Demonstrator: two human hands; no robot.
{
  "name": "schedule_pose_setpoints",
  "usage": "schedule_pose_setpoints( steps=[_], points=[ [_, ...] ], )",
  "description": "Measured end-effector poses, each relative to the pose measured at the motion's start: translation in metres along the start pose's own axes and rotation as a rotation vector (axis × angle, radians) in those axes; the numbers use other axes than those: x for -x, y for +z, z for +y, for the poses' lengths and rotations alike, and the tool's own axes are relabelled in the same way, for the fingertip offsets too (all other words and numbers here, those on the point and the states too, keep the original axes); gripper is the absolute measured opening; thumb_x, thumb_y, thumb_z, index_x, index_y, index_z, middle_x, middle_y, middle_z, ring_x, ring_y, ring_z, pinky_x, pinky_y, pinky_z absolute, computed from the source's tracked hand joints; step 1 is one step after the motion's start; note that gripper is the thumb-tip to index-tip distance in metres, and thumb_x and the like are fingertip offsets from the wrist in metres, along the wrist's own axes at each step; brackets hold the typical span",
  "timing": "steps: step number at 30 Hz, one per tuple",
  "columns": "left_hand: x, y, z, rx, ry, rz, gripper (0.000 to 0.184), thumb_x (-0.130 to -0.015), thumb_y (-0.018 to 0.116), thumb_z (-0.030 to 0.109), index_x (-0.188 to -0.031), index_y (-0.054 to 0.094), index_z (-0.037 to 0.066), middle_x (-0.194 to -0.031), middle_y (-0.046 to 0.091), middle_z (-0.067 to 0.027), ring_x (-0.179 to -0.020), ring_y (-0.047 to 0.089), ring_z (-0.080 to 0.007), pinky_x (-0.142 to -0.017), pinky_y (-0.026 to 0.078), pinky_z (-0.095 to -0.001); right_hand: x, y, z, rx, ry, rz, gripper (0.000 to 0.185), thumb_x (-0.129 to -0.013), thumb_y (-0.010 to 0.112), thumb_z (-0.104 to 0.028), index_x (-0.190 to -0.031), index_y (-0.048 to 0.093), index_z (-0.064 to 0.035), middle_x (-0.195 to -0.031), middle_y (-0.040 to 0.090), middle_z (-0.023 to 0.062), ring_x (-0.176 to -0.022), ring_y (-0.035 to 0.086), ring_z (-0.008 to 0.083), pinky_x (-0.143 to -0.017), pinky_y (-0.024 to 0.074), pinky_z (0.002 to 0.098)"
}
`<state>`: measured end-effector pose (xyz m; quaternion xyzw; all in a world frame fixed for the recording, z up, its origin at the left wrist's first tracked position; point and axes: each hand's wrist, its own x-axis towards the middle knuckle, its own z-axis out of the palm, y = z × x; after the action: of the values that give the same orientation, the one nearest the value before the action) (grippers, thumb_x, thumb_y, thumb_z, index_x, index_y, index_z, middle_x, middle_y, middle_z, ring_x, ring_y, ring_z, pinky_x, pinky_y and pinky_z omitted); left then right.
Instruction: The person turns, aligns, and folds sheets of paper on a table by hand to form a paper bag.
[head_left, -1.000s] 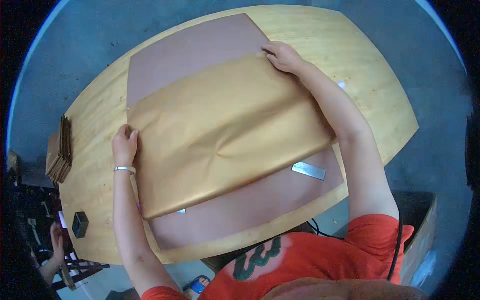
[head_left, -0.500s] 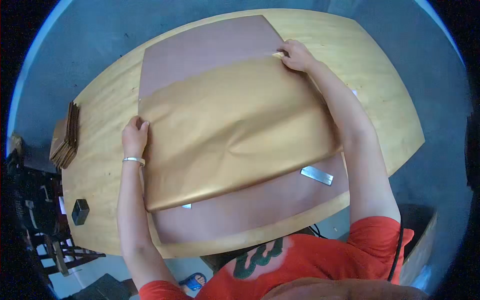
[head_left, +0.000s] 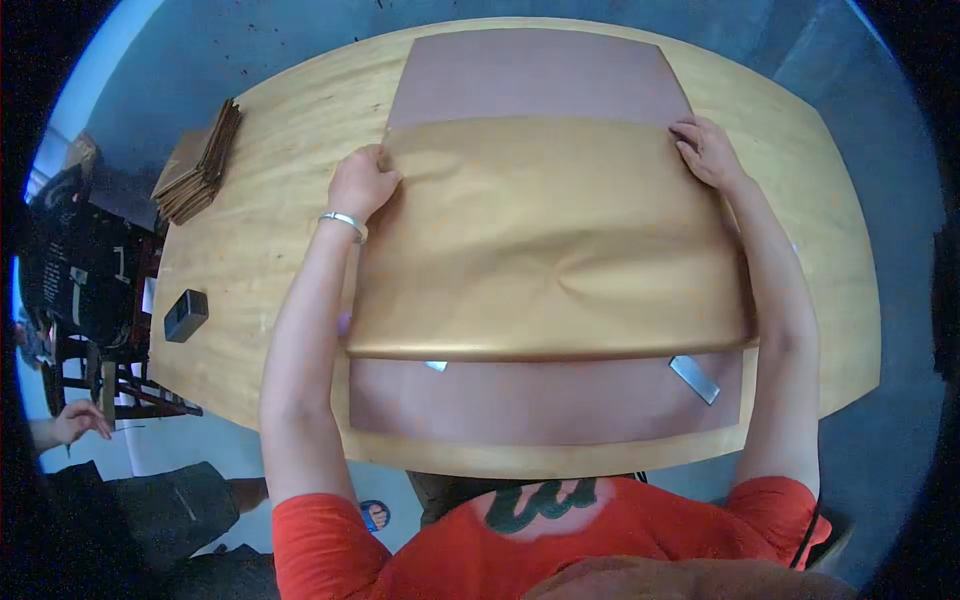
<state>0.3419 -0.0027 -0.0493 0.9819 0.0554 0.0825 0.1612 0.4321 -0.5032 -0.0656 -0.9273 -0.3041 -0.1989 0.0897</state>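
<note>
A large gold sheet (head_left: 540, 230), paper-like and wrinkled in the middle, lies over a mauve sheet (head_left: 530, 80). The mauve one shows beyond its far edge and again along the front. My left hand (head_left: 362, 183) is closed at the gold sheet's far left corner, thumb on top. At the far right corner, my right hand (head_left: 710, 152) pinches the edge with bent fingers. The sheet's front edge is rounded and raised. A flat metal bar (head_left: 694, 379) sticks out from under it at the right, and a second shiny metal piece (head_left: 436, 366) peeks out left of the middle.
The wooden table (head_left: 290, 180) has curved edges. At its left stand a stack of folded brown pieces (head_left: 205, 165) and a small black block (head_left: 186, 316). Beyond the left edge are another person's hand (head_left: 82, 422) and leg, and a dark bag (head_left: 80, 260) on a chair.
My left hand has moved up along the sheet's left edge to the far corner. The gold sheet now lies straighter across the mauve one. The view has shifted, bringing another person's hand into sight.
</note>
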Motion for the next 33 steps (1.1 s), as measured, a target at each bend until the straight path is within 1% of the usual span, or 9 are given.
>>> schedule_pose_setpoints(
  steps=[8,13,15,18,20,23,26,28,33],
  points=[
    [-0.013,0.009,-0.004,0.095,0.204,0.09,0.041,-0.068,0.06,0.011,-0.108,0.058,0.005,-0.098,0.063,-0.0178,-0.096,0.059,-0.0327,-0.083,0.046,-0.0391,-0.007,0.002,0.002,0.018,-0.016,-0.004,0.027,-0.074,0.056,-0.008,-0.101,0.058,-0.0022,-0.099,0.056,0.017,-0.095,0.053,0.0355,-0.084,0.0436,0.0416],
    [-0.008,-0.007,0.007,0.133,0.072,-0.188,0.054,-0.069,0.059,0.012,-0.121,0.051,0.001,-0.103,0.062,-0.0189,-0.093,0.061,-0.0283,-0.083,0.047,-0.0337,-0.01,-0.001,-0.003,0.096,0.013,0.002,0.024,-0.073,0.055,-0.01,-0.096,0.059,-0.0028,-0.092,0.057,0.0177,-0.091,0.053,0.0362,-0.082,0.0437,0.043],
    [-0.012,-0.004,0.003,0.118,0.066,-0.196,0.052,-0.069,0.059,0.012,-0.119,0.052,0.001,-0.1,0.063,-0.0186,-0.091,0.061,-0.0282,-0.081,0.047,-0.0342,-0.012,0.001,-0.001,0.061,0.038,0.057,0.02,-0.071,0.057,-0.015,-0.085,0.062,-0.0027,-0.088,0.058,0.0192,-0.089,0.054,0.0363,-0.081,0.044,0.0434],
    [-0.016,0.007,-0.011,0.115,0.092,-0.143,0.048,-0.069,0.059,0.013,-0.114,0.054,0.001,-0.094,0.064,-0.0174,-0.085,0.061,-0.0279,-0.075,0.048,-0.0347,-0.009,-0.002,0.001,0.038,0.158,0.014,0.024,-0.069,0.064,-0.014,-0.091,0.059,-0.0053,-0.089,0.057,0.0149,-0.089,0.053,0.0338,-0.081,0.0424,0.0421],
    [-0.015,0.007,-0.009,0.122,0.092,-0.096,0.048,-0.068,0.059,0.014,-0.115,0.054,0.004,-0.094,0.063,-0.0193,-0.088,0.06,-0.0329,-0.077,0.048,-0.0392,-0.007,-0.004,-0.001,0.118,0.077,0.114,0.019,-0.068,0.065,-0.014,-0.084,0.061,-0.0057,-0.085,0.059,0.0133,-0.082,0.056,0.0313,-0.075,0.0455,0.04],
    [-0.015,0.004,-0.005,0.089,0.071,-0.133,0.051,-0.068,0.059,0.013,-0.117,0.052,0.003,-0.096,0.063,-0.0197,-0.089,0.06,-0.0339,-0.079,0.048,-0.039,-0.005,-0.005,-0.008,-0.141,0.293,0.11,0.011,-0.067,0.065,-0.011,-0.076,0.061,-0.0047,-0.08,0.061,0.0108,-0.07,0.058,0.0297,-0.064,0.0474,0.0378],
    [-0.01,0.001,0.004,0.048,0.092,-0.084,0.053,-0.068,0.057,0.011,-0.119,0.05,0.001,-0.1,0.062,-0.0202,-0.092,0.059,-0.034,-0.082,0.047,-0.0392,0.011,-0.022,-0.023,-0.191,0.234,0.2,0.007,-0.065,0.064,-0.005,-0.07,0.06,-0.0039,-0.076,0.061,0.0093,-0.061,0.057,0.0295,-0.057,0.0481,0.0356],
    [-0.008,-0.004,0.012,0.019,0.085,-0.1,0.054,-0.067,0.056,0.009,-0.121,0.049,0.001,-0.106,0.06,-0.0209,-0.097,0.057,-0.0339,-0.085,0.046,-0.0395,0.019,-0.031,-0.029,-0.077,-0.048,0.26,0.009,-0.063,0.064,-0.003,-0.069,0.058,-0.0048,-0.075,0.059,0.0085,-0.067,0.057,0.0287,-0.067,0.049,0.0356],
    [-0.014,-0.002,0.026,-0.195,0.224,-0.073,0.063,-0.066,0.055,0.003,-0.127,0.041,0.0,-0.122,0.049,-0.0255,-0.11,0.051,-0.0362,-0.094,0.042,-0.0406,0.037,-0.048,-0.056,0.018,-0.176,0.254,0.014,-0.062,0.064,-0.003,-0.072,0.056,-0.0075,-0.074,0.057,0.007,-0.075,0.057,0.0258,-0.076,0.0459,0.0369]
  ],
)
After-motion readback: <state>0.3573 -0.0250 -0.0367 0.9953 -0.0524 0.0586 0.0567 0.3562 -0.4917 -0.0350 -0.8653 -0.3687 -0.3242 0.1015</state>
